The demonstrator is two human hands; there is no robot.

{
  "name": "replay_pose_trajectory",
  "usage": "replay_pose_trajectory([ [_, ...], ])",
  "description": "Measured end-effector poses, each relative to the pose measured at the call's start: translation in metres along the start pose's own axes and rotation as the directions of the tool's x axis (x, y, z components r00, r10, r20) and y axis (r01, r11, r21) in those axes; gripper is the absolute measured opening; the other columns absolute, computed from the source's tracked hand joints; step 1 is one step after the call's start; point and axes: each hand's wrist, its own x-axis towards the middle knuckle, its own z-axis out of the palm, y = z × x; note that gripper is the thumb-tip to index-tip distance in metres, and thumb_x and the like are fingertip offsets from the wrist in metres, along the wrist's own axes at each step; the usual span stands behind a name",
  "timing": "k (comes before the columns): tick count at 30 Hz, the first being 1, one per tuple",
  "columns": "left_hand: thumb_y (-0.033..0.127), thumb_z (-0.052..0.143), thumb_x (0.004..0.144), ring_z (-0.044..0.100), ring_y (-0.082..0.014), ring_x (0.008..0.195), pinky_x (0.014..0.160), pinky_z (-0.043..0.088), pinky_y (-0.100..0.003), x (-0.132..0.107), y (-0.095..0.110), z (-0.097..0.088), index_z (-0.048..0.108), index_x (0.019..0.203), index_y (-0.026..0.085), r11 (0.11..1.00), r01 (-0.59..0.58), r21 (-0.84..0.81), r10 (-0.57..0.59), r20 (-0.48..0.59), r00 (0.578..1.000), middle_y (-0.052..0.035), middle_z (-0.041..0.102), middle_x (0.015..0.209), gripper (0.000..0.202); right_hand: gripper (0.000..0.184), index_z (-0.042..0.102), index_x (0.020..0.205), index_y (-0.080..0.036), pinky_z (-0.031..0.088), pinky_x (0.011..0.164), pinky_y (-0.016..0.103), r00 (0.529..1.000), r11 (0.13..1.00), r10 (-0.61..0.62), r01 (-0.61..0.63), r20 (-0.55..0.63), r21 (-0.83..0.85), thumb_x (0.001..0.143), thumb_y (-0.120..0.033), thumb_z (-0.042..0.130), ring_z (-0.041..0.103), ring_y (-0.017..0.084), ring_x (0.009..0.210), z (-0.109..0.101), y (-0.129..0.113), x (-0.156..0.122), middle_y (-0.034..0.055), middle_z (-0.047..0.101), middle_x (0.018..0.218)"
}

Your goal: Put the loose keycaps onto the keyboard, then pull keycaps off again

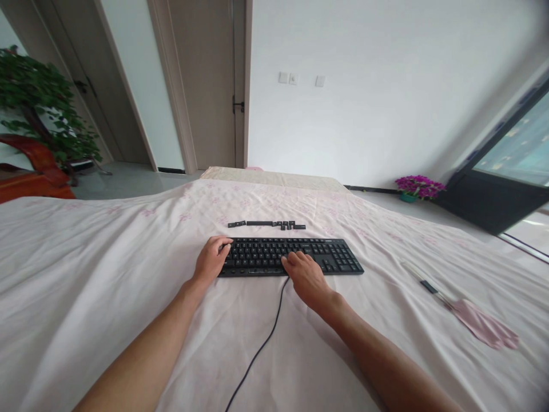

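Crosswise before the person lies a long black plastic keyboard (332, 253), its long axis running left to right, and just beyond its far edge, parallel to it, stretches a broken line of loose black keycaps (259, 223), one of them a long bar. The left end of that line is near the left hand (210, 260), which rests over the keyboard's left end with fingers bent and thumb set a little apart; whether it grips the frame I cannot tell. The right hand (306, 277) is bunched over the near edge, right of the middle, fingers curled together, their tips too hidden to show whether anything is pinched. Between the forearms, a thin black cable (277, 318) curves toward the person. Everything sits on a creased pale pink cloth (128, 274) with faint flowers; off to the right lie a slim rod with a dark sleeve (429, 286) and a pink fabric piece (484, 325). Beyond are a white wall (364, 126), a brown door (206, 86) and magenta flowers (420, 187).
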Motion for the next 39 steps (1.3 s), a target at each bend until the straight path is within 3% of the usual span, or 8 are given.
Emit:
replay_pose_trajectory([
  [6, 0.030, 0.048, 0.086, 0.055, -0.0202, 0.111, 0.104, 0.039, -0.037, -0.001, 0.000, 0.001, 0.067, 0.099, 0.023, 1.000, 0.004, 0.001, -0.004, 0.003, 1.000, -0.0050, 0.061, 0.114, 0.025, 0.039, 0.064, 0.106, -0.017, 0.036, 0.071, 0.031, 1.000, 0.999, -0.009, 0.009, 0.008, 0.033, 0.076, 0.001, 0.048, 0.051, 0.022, 0.088, -0.006, 0.000, 0.002, 0.0103, 0.061, 0.096],
  [10, 0.030, 0.047, 0.086, 0.055, -0.0202, 0.111, 0.103, 0.040, -0.037, -0.001, -0.001, 0.001, 0.067, 0.099, 0.023, 1.000, 0.011, -0.020, -0.011, 0.003, 1.000, -0.0047, 0.061, 0.114, 0.025, 0.034, 0.070, 0.100, -0.026, 0.038, 0.070, 0.027, 0.998, 0.972, 0.049, -0.040, -0.031, 0.232, 0.087, -0.009, 0.044, 0.055, 0.019, 0.088, -0.010, 0.027, 0.015, 0.0048, 0.064, 0.092],
  [13, 0.029, 0.047, 0.086, 0.056, -0.0200, 0.111, 0.103, 0.041, -0.037, -0.001, 0.000, 0.001, 0.066, 0.100, 0.023, 0.999, 0.012, -0.037, -0.013, -0.003, 1.000, -0.0051, 0.061, 0.113, 0.025, 0.031, 0.070, 0.108, -0.026, 0.040, 0.076, 0.026, 0.975, 0.930, 0.201, -0.158, -0.099, 0.331, 0.091, -0.019, 0.045, 0.057, 0.018, 0.093, -0.006, 0.053, 0.038, 0.0038, 0.066, 0.100],
  [17, 0.028, 0.047, 0.085, 0.056, -0.0201, 0.110, 0.103, 0.041, -0.037, 0.000, 0.000, 0.000, 0.066, 0.100, 0.022, 0.999, 0.018, -0.050, -0.019, -0.013, 1.000, -0.0053, 0.062, 0.112, 0.025, 0.027, 0.072, 0.103, -0.025, 0.039, 0.079, 0.028, 0.939, 0.927, 0.322, -0.286, -0.122, 0.242, 0.091, -0.024, 0.048, 0.053, 0.021, 0.098, 0.005, 0.075, 0.078, 0.0064, 0.065, 0.101],
  [21, 0.028, 0.047, 0.085, 0.057, -0.0196, 0.107, 0.100, 0.042, -0.036, 0.001, -0.001, 0.000, 0.066, 0.101, 0.021, 0.996, 0.048, -0.077, -0.050, -0.023, 0.998, -0.0051, 0.063, 0.110, 0.025, 0.029, 0.074, 0.095, -0.024, 0.036, 0.077, 0.030, 0.943, 0.945, 0.324, -0.318, -0.079, 0.080, 0.093, -0.027, 0.046, 0.049, 0.023, 0.099, 0.017, 0.081, 0.110, 0.0095, 0.062, 0.105],
  [25, 0.029, 0.047, 0.085, 0.058, -0.0193, 0.106, 0.099, 0.044, -0.035, 0.002, -0.001, 0.000, 0.066, 0.102, 0.021, 0.994, 0.068, -0.090, -0.071, -0.021, 0.997, -0.0049, 0.063, 0.109, 0.026, 0.030, 0.075, 0.089, -0.018, 0.034, 0.079, 0.033, 0.951, 0.952, 0.305, -0.305, -0.047, 0.025, 0.092, -0.024, 0.046, 0.045, 0.025, 0.102, 0.024, 0.082, 0.129, 0.0135, 0.061, 0.107],
  [34, 0.028, 0.047, 0.085, 0.058, -0.0195, 0.107, 0.099, 0.043, -0.035, 0.002, -0.001, 0.000, 0.067, 0.101, 0.022, 0.994, 0.075, -0.086, -0.076, -0.011, 0.997, -0.0046, 0.063, 0.110, 0.026, 0.019, 0.074, 0.087, -0.020, 0.033, 0.082, 0.032, 0.960, 0.959, 0.279, -0.279, 0.009, 0.060, 0.086, -0.020, 0.056, 0.049, 0.024, 0.102, 0.027, 0.083, 0.141, 0.0111, 0.066, 0.102],
  [39, 0.029, 0.047, 0.085, 0.058, -0.0195, 0.107, 0.099, 0.043, -0.035, 0.002, -0.001, -0.001, 0.066, 0.101, 0.023, 0.994, 0.079, -0.081, -0.079, -0.005, 0.997, -0.0041, 0.063, 0.110, 0.026, 0.018, 0.072, 0.093, -0.022, 0.035, 0.073, 0.028, 0.958, 0.950, 0.284, -0.287, 0.037, 0.123, 0.086, -0.026, 0.056, 0.058, 0.020, 0.089, 0.013, 0.080, 0.129, 0.0073, 0.070, 0.092],
])
